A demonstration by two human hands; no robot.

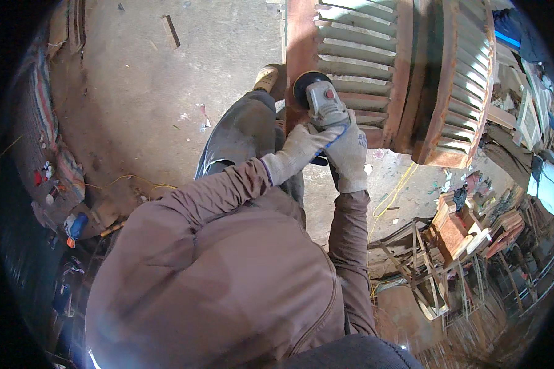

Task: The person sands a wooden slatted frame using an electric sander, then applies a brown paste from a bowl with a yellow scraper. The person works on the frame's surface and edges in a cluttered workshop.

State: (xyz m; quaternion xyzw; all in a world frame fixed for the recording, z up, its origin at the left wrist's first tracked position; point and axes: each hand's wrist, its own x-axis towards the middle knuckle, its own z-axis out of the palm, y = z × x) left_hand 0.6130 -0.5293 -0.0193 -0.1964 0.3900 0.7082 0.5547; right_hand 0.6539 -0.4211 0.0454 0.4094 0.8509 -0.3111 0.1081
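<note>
Both my hands wear pale work gloves and are closed on a grey angle grinder [326, 106] with a red button on its head. My left hand [298, 150] wraps it from the left, and my right hand [351, 150] grips the body on the right, with that hand's fingers partly hidden. The grinder's dark round disc [303, 86] lies over the reddish-brown side rail of a louvered wooden shutter [357, 52]; whether it touches the wood I cannot tell. To the right stands a second louvered panel [468, 80] with a brown frame.
A yellow cord [397, 190] runs over the concrete floor [160, 80] beside my right arm. Wooden scraps and broken frames [428, 270] are heaped at the lower right. A small wood offcut [170, 32] lies at the far left. My shoe [266, 79] is beside the shutter.
</note>
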